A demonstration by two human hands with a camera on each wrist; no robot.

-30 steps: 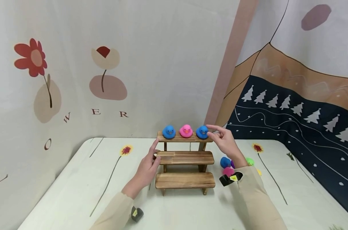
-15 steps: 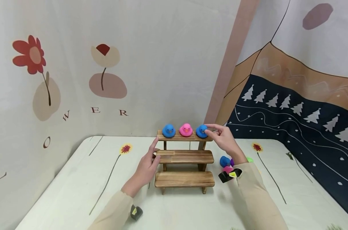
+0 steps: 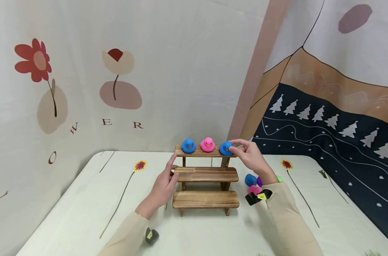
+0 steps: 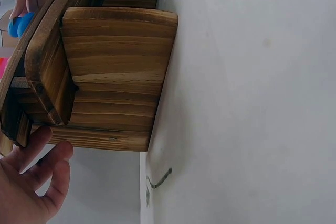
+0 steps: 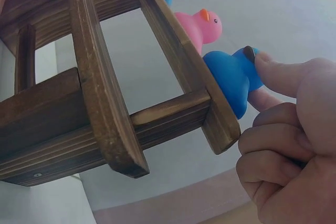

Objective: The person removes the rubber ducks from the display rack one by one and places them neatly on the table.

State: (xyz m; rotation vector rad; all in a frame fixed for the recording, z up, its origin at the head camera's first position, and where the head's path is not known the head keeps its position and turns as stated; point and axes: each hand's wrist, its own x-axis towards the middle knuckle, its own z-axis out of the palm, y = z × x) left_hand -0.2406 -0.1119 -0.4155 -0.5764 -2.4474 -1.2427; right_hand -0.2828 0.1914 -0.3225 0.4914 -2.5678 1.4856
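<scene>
A three-tier wooden stand (image 3: 205,200) holds a row of rubber ducks on its top tier. A blue duck (image 3: 188,145) sits at the left, a pink duck (image 3: 207,145) in the middle and another blue duck (image 3: 225,148) at the right end. My right hand (image 3: 252,156) pinches the right-end duck by its head between thumb and index finger; its other fingers curl below in the right wrist view. At the stand's left side is my left hand (image 3: 162,186), index finger stretched up to the top tier's end and thumb beside the middle tier.
Right of the stand, partly behind my right forearm, lie a blue duck (image 3: 250,180), a pink duck (image 3: 254,189), a purple piece (image 3: 259,181) and a green one (image 3: 279,178). A printed cloth covers the table (image 3: 117,213), and patterned fabric (image 3: 181,71) hangs behind.
The right-end blue duck has shifted and turned very slightly in my right hand's fingers, which stay close around it. My left hand keeps its place at the stand.
</scene>
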